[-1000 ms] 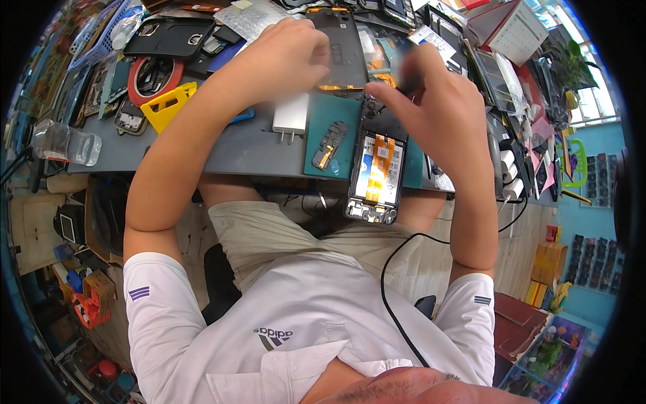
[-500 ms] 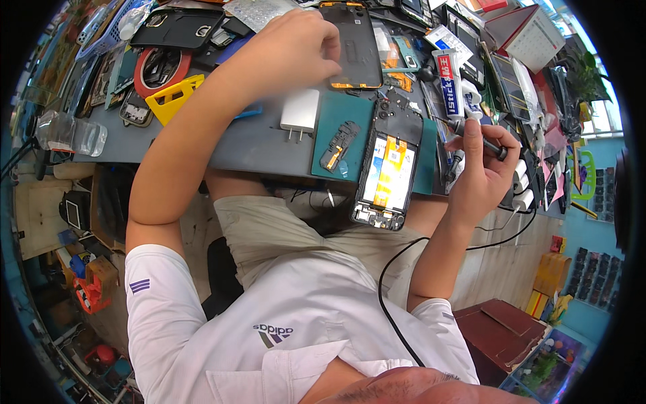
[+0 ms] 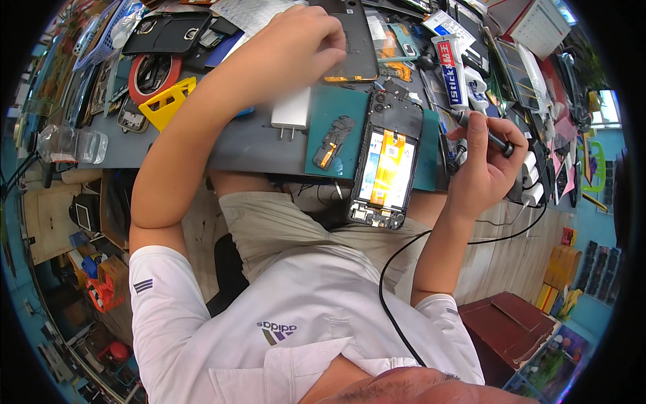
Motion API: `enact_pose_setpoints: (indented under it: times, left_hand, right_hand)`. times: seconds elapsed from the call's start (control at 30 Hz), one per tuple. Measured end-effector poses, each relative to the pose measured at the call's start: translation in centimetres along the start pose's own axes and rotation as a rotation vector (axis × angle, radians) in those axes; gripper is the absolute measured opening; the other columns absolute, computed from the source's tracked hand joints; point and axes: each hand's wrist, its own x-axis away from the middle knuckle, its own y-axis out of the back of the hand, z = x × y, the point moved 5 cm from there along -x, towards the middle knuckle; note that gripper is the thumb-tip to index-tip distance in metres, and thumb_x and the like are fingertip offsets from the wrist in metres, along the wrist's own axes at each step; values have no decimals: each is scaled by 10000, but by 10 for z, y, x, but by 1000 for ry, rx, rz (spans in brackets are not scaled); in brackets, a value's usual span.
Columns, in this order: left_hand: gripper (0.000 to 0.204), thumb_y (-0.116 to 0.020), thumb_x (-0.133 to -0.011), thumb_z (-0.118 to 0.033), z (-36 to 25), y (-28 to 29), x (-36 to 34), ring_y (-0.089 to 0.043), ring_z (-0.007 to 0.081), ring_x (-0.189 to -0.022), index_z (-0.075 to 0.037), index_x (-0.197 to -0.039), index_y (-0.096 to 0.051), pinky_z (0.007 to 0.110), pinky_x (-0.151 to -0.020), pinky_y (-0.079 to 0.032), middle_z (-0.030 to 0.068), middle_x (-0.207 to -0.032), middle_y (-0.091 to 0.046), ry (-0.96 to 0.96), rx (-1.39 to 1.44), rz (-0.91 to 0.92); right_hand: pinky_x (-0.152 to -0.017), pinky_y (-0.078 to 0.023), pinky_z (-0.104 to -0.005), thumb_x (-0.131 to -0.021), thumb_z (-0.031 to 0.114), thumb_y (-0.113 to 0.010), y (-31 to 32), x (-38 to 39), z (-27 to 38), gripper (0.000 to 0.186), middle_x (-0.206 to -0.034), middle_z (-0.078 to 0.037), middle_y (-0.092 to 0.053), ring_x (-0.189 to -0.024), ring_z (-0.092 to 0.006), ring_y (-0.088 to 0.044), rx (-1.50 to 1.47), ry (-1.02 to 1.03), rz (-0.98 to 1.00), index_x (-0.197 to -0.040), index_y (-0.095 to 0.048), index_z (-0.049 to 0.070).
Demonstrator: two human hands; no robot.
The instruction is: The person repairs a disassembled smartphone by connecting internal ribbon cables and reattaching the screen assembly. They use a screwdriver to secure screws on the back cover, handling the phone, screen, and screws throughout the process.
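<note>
Above the dark phone back cover, my left hand is closed, fingers curled toward the thumb. Whatever it may pinch is too small or hidden. My right hand wraps round a dark-handled screwdriver, its thin shaft pointing up and left. Between the hands lies an opened phone with its battery and an orange flex cable exposed. It rests on a green mat and overhangs the table's front edge. A loose black phone part with an orange patch sits on the mat left of the phone.
Left of the mat stands a white charger plug. Farther left are a yellow plastic holder, a roll of red tape and a black case. A glue tube and a white power strip are on the right.
The view has shifted slightly. My left hand stays over the back cover and my right hand keeps the screwdriver. A small pale-blue piece beside the loose part no longer shows.
</note>
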Motion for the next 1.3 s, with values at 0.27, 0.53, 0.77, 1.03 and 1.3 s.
enact_pose_setpoints:
  times: [0.27,0.53,0.77,1.03,1.3]
  left_hand:
    - [171,-828,-897,-136,-17,-16,-2,-727,168,-953,-15,-995,-759,328,-878,-581,56,-1002,-765,170,494,66]
    - [254,-765,-980,-32,-38,-47,4,-688,95,-1034,-20,-1224,-697,240,-899,-520,44,-1102,-745,-35,773,109]
    - [305,-761,-965,-9,-45,-48,6,-681,100,-992,-8,-1263,-698,263,-908,-546,45,-1054,-735,-89,613,99]
    - [364,-768,-947,7,-50,-45,6,-679,99,-960,-38,-1302,-706,263,-881,-550,41,-1008,-732,-116,451,90]
    - [404,-763,-944,17,-50,-46,7,-669,96,-949,-47,-1336,-688,265,-875,-542,32,-994,-726,-117,486,99]
  right_hand:
    - [-708,-594,-271,-942,6,-839,-2,0,2,357,-1022,-142,-760,-798,-165,-737,-11,-6,31,-1166,-561,28]
    - [-719,-587,-257,-933,30,-859,-3,1,5,379,-1038,-119,-758,-832,-145,-726,26,-26,93,-1159,-554,35]
    - [-847,-592,-288,-922,-4,-856,-4,7,4,410,-1055,-147,-766,-908,-171,-741,25,147,249,-1188,-545,27]
    - [-845,-600,-289,-893,1,-883,-9,7,5,439,-1029,-149,-788,-917,-165,-749,49,251,324,-1188,-560,24]
    - [-818,-609,-287,-880,25,-901,-11,6,4,440,-1012,-141,-794,-910,-169,-764,104,288,326,-1172,-571,22]
